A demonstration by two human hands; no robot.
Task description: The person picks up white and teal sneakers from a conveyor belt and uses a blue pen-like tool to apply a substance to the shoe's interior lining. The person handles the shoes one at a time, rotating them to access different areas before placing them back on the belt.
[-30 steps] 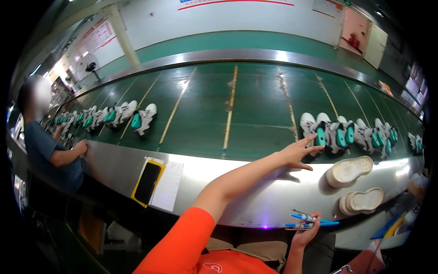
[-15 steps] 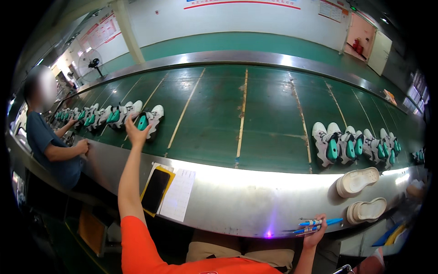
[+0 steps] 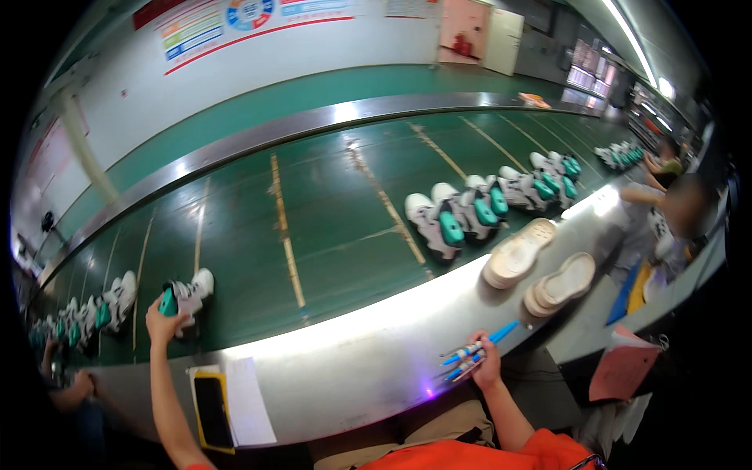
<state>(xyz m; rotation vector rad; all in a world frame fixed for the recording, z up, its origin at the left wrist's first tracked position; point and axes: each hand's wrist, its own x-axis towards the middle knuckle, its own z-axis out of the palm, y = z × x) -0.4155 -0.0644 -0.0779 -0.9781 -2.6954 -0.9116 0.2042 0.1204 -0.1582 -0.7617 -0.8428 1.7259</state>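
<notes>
At the near left of the green conveyor belt, my left hand is closed around the heel of a white-and-grey sneaker. A teal insert sits in that shoe's opening, and its toe points away from me. Over the steel front ledge, my right hand grips several slim blue pens. Their silvery tips point left, and a small violet glow lies on the metal close to them.
White sneakers with teal inserts line the belt at left; more sneakers stand right. Along the steel ledge lie a black phone, paper sheets and two cream shoe soles. People work at both sides.
The view has turned to the right. My left hand, spread beside the sneaker before, has closed on its heel, and the shoe has shifted right onto a belt stripe. The right hand still holds the pens.
</notes>
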